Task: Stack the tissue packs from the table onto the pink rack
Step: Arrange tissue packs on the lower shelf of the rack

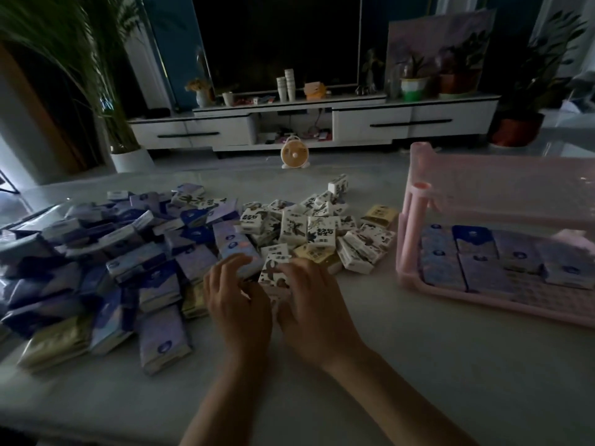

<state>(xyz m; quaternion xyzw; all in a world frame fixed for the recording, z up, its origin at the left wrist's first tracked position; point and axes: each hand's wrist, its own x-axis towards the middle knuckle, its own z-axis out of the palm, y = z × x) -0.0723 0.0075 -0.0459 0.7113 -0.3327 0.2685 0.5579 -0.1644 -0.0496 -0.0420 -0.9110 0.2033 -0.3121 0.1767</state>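
A big heap of purple and blue tissue packs (106, 262) covers the left of the table. A smaller heap of white packs with dark prints (309, 226) lies in the middle, with a few yellow packs among them. My left hand (235, 300) and my right hand (309, 304) meet at the heap's near edge, both with fingers curled on one white printed pack (270, 275). The pink rack (502, 226) stands at the right. Its lower shelf holds several purple packs (483, 255) laid flat in rows.
The light grey table (418, 365) stretches toward me. Beyond its far edge stand a small yellow fan (294, 153) on the floor, a white TV cabinet (322, 123) and potted plants at both sides. The room is dim.
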